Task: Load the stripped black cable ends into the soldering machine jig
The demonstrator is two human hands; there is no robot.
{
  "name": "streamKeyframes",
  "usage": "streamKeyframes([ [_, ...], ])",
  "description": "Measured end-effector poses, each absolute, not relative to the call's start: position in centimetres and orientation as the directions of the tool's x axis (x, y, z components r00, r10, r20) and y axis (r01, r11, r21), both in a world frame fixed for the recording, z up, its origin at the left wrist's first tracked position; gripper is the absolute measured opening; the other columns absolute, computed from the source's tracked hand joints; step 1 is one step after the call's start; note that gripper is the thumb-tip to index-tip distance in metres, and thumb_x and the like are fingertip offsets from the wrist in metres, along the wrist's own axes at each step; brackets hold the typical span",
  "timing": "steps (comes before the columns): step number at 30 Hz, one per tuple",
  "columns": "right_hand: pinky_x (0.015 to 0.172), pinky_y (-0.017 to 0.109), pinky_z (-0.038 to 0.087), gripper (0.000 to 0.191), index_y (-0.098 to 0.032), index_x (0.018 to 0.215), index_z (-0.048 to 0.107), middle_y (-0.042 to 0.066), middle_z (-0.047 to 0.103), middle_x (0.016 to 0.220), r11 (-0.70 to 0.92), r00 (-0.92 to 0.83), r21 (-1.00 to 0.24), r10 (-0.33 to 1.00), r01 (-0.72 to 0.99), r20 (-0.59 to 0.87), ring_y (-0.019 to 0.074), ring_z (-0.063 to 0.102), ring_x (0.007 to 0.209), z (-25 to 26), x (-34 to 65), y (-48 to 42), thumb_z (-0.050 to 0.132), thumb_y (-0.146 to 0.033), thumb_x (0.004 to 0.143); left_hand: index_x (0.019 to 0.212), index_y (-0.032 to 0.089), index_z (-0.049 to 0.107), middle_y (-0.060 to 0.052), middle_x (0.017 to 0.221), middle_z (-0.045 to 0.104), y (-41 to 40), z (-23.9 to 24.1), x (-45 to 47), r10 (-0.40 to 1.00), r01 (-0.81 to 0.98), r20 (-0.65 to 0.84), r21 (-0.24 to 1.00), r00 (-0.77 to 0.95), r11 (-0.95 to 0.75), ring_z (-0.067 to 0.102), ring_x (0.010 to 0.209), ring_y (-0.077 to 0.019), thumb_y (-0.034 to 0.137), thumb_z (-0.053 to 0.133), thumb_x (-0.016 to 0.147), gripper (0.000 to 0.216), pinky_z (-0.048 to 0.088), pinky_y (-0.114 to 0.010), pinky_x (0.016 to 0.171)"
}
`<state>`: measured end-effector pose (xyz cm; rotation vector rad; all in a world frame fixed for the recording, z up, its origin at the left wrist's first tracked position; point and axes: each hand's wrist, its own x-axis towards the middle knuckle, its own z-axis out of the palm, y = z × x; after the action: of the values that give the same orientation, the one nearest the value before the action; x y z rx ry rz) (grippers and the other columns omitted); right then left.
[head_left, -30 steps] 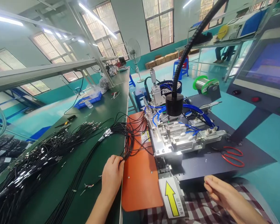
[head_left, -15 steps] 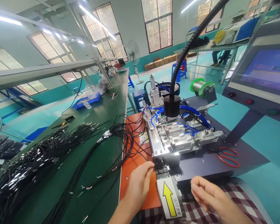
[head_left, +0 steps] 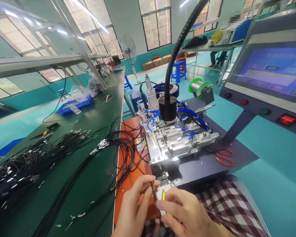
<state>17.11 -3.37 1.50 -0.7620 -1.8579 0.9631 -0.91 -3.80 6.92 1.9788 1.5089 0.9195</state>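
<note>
A thin black cable [head_left: 153,191] runs between my two hands, in front of the machine's feed end. My left hand [head_left: 138,204] pinches it between thumb and fingertips. From the other side my right hand [head_left: 187,210] closes its thumb and fingers on the same cable, lower down. Behind the hands lies the white label [head_left: 160,194] with a yellow arrow, partly covered by my fingers. Just beyond sits the metal front block [head_left: 165,164] of the machine. The cable's end is hidden.
Black cables [head_left: 128,148] spill over the orange plate [head_left: 123,200] and the green table [head_left: 98,177]. Red-handled scissors [head_left: 224,157] lie on the machine's dark base [head_left: 194,171]. A control screen [head_left: 273,69] stands at right, a solder wire spool [head_left: 199,87] behind. One person sits far back.
My right hand has come left, over the arrow label, and meets my left hand. A black cable now shows between them. The camera view has turned right.
</note>
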Motion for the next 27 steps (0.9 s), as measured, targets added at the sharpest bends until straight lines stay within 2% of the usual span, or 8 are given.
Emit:
streamKeyframes([
  [2,0.057,0.029,0.047,0.025,-0.028,0.101,0.064,0.003,0.063,0.079,0.372,-0.358,-0.927,0.873,0.046,0.332,0.0152,0.055,0.055,1.2,16.8,-3.5,0.063,-0.017,0.078,0.100,0.023,0.062,-0.003,0.076,0.066,-4.2,5.9,-2.2,0.911,0.798,0.337,0.466,0.238,-0.381,0.063,0.065,-0.0166,0.027,0.046,0.092,0.018,0.052,-0.025,0.061],
  [5,0.056,0.027,0.045,0.038,-0.027,0.107,0.057,0.000,0.060,0.079,0.108,-0.307,-0.993,0.945,-0.047,0.117,0.0135,0.053,0.055,1.4,16.5,-3.7,0.066,-0.015,0.073,0.094,0.020,0.064,-0.005,0.079,0.063,-4.8,4.6,-3.5,0.839,0.893,0.415,0.122,0.351,-0.433,0.061,0.069,-0.0181,0.022,0.049,0.090,0.016,0.049,-0.027,0.062],
  [7,0.056,0.026,0.044,0.035,-0.025,0.105,0.058,-0.001,0.059,0.077,-0.021,-0.307,-0.997,0.952,-0.080,0.005,0.0131,0.053,0.057,1.7,16.5,-3.6,0.066,-0.015,0.073,0.091,0.019,0.064,-0.007,0.082,0.062,-5.1,4.1,-3.9,0.825,0.904,0.409,0.003,0.389,-0.428,0.060,0.071,-0.0193,0.020,0.048,0.089,0.016,0.048,-0.029,0.062],
  [9,0.058,0.026,0.043,0.020,-0.022,0.093,0.062,-0.001,0.058,0.074,-0.059,-0.285,-0.996,0.958,-0.060,-0.040,0.0139,0.053,0.060,1.9,16.5,-3.4,0.065,-0.016,0.074,0.089,0.020,0.065,-0.007,0.087,0.063,-5.2,3.7,-3.9,0.836,0.905,0.371,-0.032,0.405,-0.424,0.060,0.074,-0.0209,0.020,0.049,0.088,0.015,0.047,-0.032,0.065],
  [12,0.060,0.027,0.041,0.004,-0.020,0.076,0.064,-0.002,0.056,0.066,-0.051,-0.230,-0.999,0.972,0.012,-0.052,0.0140,0.050,0.060,1.9,16.5,-3.0,0.061,-0.018,0.077,0.095,0.023,0.065,-0.008,0.094,0.064,-4.9,3.6,-3.3,0.878,0.901,0.274,0.078,0.392,-0.427,0.060,0.084,-0.0246,0.023,0.052,0.086,0.015,0.048,-0.036,0.073],
  [16,0.055,0.025,0.037,0.006,-0.019,0.076,0.064,-0.003,0.051,0.062,-0.174,-0.255,-0.984,0.954,-0.049,-0.156,0.0121,0.044,0.056,1.4,16.5,-2.3,0.060,-0.021,0.080,0.111,0.024,0.060,-0.007,0.094,0.067,-3.6,4.1,-1.2,0.908,0.789,0.113,0.460,0.403,-0.407,0.061,0.083,-0.0231,0.025,0.046,0.089,0.026,0.050,-0.033,0.070],
  [19,0.050,0.023,0.033,0.009,-0.018,0.080,0.063,-0.004,0.050,0.062,-0.269,-0.280,-0.954,0.934,-0.135,-0.224,0.0105,0.041,0.054,1.3,16.9,-1.7,0.062,-0.027,0.081,0.113,0.025,0.057,-0.003,0.085,0.068,-2.3,4.6,0.2,0.915,0.645,-0.045,0.723,0.401,-0.248,0.061,0.071,-0.0179,0.027,0.041,0.093,0.026,0.047,-0.025,0.060],
  [27,0.054,0.021,0.036,0.012,-0.018,0.078,0.062,-0.003,0.051,0.067,-0.200,-0.258,-0.973,0.952,-0.112,-0.166,0.0099,0.043,0.059,1.6,18.3,-0.8,0.063,-0.028,0.084,0.079,0.020,0.059,0.000,0.066,0.062,-0.8,4.8,1.2,0.889,0.483,-0.273,0.873,0.367,0.068,0.059,0.060,-0.0144,0.031,0.047,0.091,0.020,0.042,-0.021,0.054],
])
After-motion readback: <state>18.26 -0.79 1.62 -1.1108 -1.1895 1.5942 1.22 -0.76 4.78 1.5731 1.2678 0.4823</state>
